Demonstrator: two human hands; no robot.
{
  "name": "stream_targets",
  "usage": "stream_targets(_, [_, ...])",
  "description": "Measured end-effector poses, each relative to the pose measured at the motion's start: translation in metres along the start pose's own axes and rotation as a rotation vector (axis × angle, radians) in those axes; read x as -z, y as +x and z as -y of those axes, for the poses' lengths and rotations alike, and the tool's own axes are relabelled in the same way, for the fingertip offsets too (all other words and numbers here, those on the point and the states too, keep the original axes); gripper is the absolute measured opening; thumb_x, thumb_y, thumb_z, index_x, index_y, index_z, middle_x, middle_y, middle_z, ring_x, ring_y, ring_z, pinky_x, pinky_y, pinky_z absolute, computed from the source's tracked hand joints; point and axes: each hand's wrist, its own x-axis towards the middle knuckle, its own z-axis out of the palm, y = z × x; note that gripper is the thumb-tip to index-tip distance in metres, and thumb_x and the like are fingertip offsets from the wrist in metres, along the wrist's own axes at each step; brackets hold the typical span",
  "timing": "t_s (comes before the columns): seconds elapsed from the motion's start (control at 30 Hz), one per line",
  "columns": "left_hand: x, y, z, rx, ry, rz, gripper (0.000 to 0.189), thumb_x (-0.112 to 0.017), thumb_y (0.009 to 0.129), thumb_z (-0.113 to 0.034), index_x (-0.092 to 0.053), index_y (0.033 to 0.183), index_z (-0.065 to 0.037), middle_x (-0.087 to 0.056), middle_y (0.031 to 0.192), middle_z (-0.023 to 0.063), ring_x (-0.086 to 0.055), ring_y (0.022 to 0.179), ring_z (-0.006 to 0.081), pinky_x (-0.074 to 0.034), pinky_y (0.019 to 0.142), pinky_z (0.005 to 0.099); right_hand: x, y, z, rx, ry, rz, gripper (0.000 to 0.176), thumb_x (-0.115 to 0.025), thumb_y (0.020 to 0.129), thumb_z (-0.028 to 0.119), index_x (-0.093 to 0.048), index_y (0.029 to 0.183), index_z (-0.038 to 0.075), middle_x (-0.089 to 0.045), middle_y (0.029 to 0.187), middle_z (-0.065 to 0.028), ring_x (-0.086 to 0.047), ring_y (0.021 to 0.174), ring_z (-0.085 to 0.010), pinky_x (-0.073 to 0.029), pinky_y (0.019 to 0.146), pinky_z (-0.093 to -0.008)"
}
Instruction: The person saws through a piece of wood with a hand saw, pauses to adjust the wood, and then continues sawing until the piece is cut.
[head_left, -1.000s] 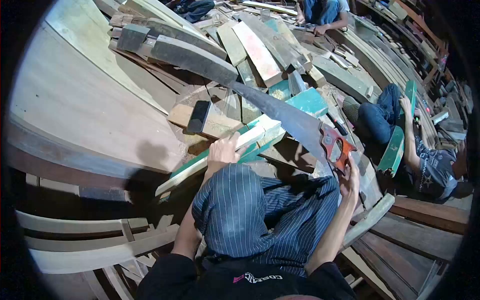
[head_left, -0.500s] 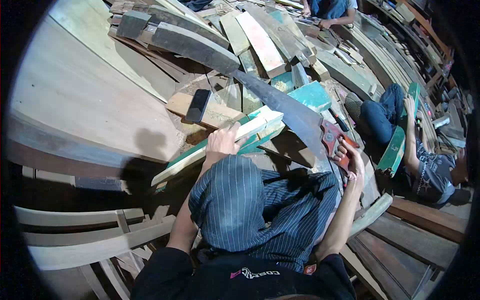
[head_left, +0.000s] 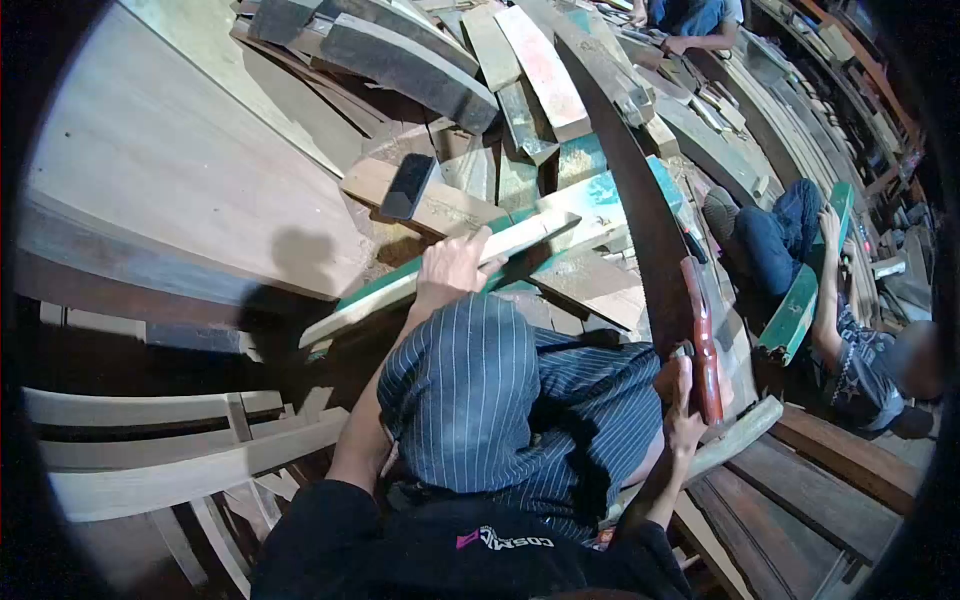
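My left hand [head_left: 452, 268] is closed around a long wooden piece [head_left: 530, 232], pale on top with green paint on its side. The piece slants from lower left to upper right just beyond my left knee. My right hand [head_left: 684, 410] grips the reddish handle of a handsaw [head_left: 652, 215] beside my right knee. The saw's long dark blade points away from me, to the right of the wooden piece's far end and apart from it. Part of the handle is hidden by my fingers.
A phone [head_left: 408, 186] lies on a wood block beyond my left hand. Stacked offcuts [head_left: 545, 75] fill the area ahead. At right, a seated person [head_left: 880, 350] holds a green beam [head_left: 805, 290]. Another person's arm [head_left: 705, 40] shows at the top. Large pale boards [head_left: 180, 190] stand left.
The saw has swung from lying diagonally over the wooden piece's far end to pointing more straight ahead, off to its right. My right hand has moved down towards me. My left hand keeps its hold.
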Motion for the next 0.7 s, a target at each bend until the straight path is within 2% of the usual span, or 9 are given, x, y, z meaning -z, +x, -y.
stream_targets(0.03, [0.0,0.0,-0.001,0.01,0.003,0.016,0.042,-0.067,0.083,-0.037,-0.057,0.11,-0.007,-0.067,0.086,0.0199,-0.067,0.076,0.0401,-0.053,0.066,0.0505,0.007,-0.004,0.007,0.027,-0.034,0.005,0.018,-0.069,0.086,0.017,-0.064,0.093,0.001,-0.057,0.06,-0.0036,-0.053,0.054,-0.0126,-0.04,0.055,-0.0275])
stream_targets(0.07, [0.001,-0.002,-0.002,0.018,0.001,0.015,0.042,-0.068,0.083,-0.035,-0.057,0.111,-0.007,-0.067,0.09,0.0202,-0.067,0.079,0.0399,-0.053,0.069,0.0501,0.012,-0.008,0.014,-0.148,0.111,0.055,0.016,-0.07,0.084,0.017,-0.065,0.09,0.003,-0.059,0.062,-0.0056,-0.054,0.056,-0.0174,-0.04,0.058,-0.0306])
stream_targets(0.1, [0.0,-0.002,-0.002,0.012,-0.004,0.011,0.042,-0.069,0.082,-0.034,-0.057,0.112,-0.007,-0.067,0.091,0.02,-0.067,0.08,0.0397,-0.053,0.07,0.0499,0.011,-0.012,0.01,0.031,-0.145,0.006,0.015,-0.072,0.081,0.017,-0.066,0.088,0.006,-0.061,0.065,-0.0072,-0.054,0.056,-0.0217,-0.042,0.061,-0.0326])
stream_targets(0.17, [0.0,-0.002,-0.001,0.001,-0.011,-0.003,0.041,-0.069,0.082,-0.032,-0.058,0.112,-0.006,-0.067,0.092,0.0198,-0.066,0.082,0.0393,-0.052,0.072,0.0495,0.013,-0.022,0.008,0.097,-0.224,0.065,0.014,-0.073,0.078,0.019,-0.066,0.084,0.007,-0.062,0.068,-0.0075,-0.056,0.058,-0.0239,-0.042,0.061,-0.0332])
stream_targets(0.2, [0.006,-0.002,-0.004,0.014,-0.04,0.027,0.039,-0.069,0.08,-0.025,-0.057,0.111,-0.006,-0.067,0.093,0.0199,-0.066,0.085,0.0391,-0.052,0.074,0.0496,0.01,-0.022,0.013,0.102,-0.231,0.109,0.014,-0.074,0.077,0.019,-0.066,0.082,0.008,-0.063,0.069,-0.0075,-0.057,0.058,-0.0246,-0.042,0.061,-0.0333])
stream_targets(0.3, [0.008,-0.003,-0.004,0.022,-0.005,0.054,0.036,-0.067,0.078,-0.019,-0.058,0.109,-0.004,-0.066,0.094,0.0207,-0.066,0.085,0.0395,-0.052,0.075,0.0499,-0.002,-0.023,0.013,0.189,-0.165,0.161,0.016,-0.077,0.073,0.016,-0.064,0.077,0.009,-0.062,0.069,-0.0072,-0.058,0.058,-0.0252,-0.041,0.06,-0.0334])
stream_targets(0.33, [0.011,-0.003,-0.007,0.036,-0.002,0.059,0.032,-0.064,0.076,-0.013,-0.06,0.106,-0.003,-0.066,0.092,0.0213,-0.066,0.085,0.04,-0.052,0.075,0.0505,-0.002,-0.025,0.013,0.148,-0.202,0.212,0.018,-0.078,0.072,0.017,-0.063,0.077,0.008,-0.062,0.069,-0.0074,-0.058,0.06,-0.0249,-0.041,0.061,-0.0333])
stream_targets(0.47, [0.004,0.0,-0.001,0.064,0.033,0.103,0.028,-0.061,0.076,-0.009,-0.061,0.103,-0.004,-0.066,0.085,0.0206,-0.066,0.084,0.0407,-0.052,0.074,0.0518,-0.014,-0.016,0.015,0.229,-0.101,0.25,0.02,-0.079,0.071,0.012,-0.06,0.074,0.007,-0.056,0.057,-0.0071,-0.055,0.046,-0.0213,-0.04,0.048,-0.0306])
stream_targets(0.7, [0.019,-0.002,-0.013,0.08,-0.028,0.06,0.025,-0.059,0.078,-0.009,-0.058,0.102,-0.004,-0.066,0.095,0.0206,-0.065,0.087,0.0412,-0.051,0.076,0.0522,-0.022,-0.015,0.013,0.21,-0.078,0.253,0.023,-0.08,0.071,0.011,-0.058,0.072,0.006,-0.052,0.053,-0.0066,-0.052,0.041,-0.0208,-0.039,0.044,-0.0298])
